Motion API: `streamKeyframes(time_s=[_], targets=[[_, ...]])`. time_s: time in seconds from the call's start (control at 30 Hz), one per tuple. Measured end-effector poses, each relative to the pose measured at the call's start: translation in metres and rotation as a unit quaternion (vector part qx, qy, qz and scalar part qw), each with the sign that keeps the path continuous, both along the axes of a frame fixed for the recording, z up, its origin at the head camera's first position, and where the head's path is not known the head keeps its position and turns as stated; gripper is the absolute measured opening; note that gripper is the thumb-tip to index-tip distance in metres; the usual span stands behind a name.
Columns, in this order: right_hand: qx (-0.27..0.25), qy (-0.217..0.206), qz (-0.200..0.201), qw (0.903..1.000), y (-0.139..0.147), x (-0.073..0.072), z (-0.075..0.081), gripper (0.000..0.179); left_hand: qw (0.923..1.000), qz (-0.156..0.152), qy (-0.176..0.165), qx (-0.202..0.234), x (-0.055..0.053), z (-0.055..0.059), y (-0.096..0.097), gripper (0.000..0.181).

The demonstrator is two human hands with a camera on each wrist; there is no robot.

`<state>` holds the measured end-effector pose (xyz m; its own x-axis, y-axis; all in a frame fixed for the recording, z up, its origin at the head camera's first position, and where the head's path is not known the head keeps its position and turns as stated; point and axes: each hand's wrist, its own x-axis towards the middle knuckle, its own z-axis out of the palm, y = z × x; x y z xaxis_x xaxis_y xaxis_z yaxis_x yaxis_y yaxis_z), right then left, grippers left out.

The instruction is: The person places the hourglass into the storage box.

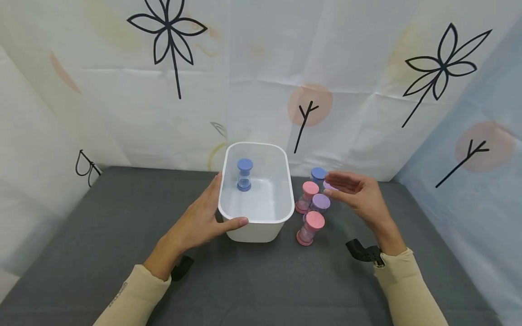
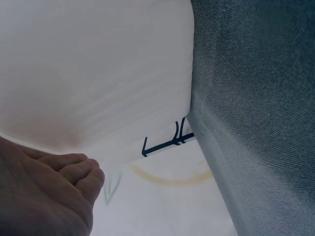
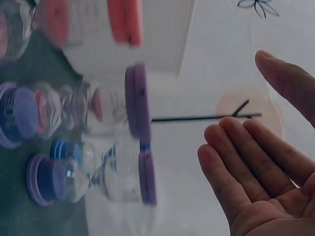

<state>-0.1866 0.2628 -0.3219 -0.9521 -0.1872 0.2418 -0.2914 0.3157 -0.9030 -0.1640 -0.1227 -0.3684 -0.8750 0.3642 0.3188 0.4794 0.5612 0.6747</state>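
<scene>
A white plastic bin [image 1: 257,232] stands on the dark table, and a blue hourglass [image 1: 244,174] is upright inside it. My left hand [image 1: 204,217] rests against the bin's left side, fingers extended along the wall, thumb across the near left corner. To the right of the bin is a cluster of hourglasses: two pink, with the nearer pink hourglass [image 1: 314,221] in front, a purple hourglass [image 1: 320,202], another purple hourglass [image 3: 147,177] and a blue hourglass [image 1: 318,173] at the back. Beside their tops hovers my right hand [image 1: 352,192], thumb apart from its fingers, holding nothing.
A grey cloth [image 1: 261,290] covers the table. Behind it hangs a white curtain [image 1: 261,90] with printed flowers and twigs, and fabric also closes both sides. Each wrist carries a black camera mount [image 1: 363,251].
</scene>
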Motion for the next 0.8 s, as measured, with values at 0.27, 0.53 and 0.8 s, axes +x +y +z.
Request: streamKeyframes(time_s=[0.27, 0.53, 0.8], targets=[[0.000, 0.049, -0.083, 0.9953, 0.016, -0.006, -0.019, 0.053, 1.0000, -0.005, 0.002, 0.005, 0.000, 0.000, 0.000, 0.119], [0.037, 0.024, -0.114, 0.9925, 0.023, -0.014, -0.040, 0.060, 0.9996, -0.020, 0.013, 0.016, -0.001, 0.000, 0.001, 0.119], [0.041, -0.003, -0.107, 0.9934, 0.019, -0.024, -0.058, 0.061, 0.9997, -0.014, 0.016, 0.007, -0.002, 0.000, 0.000, 0.119]])
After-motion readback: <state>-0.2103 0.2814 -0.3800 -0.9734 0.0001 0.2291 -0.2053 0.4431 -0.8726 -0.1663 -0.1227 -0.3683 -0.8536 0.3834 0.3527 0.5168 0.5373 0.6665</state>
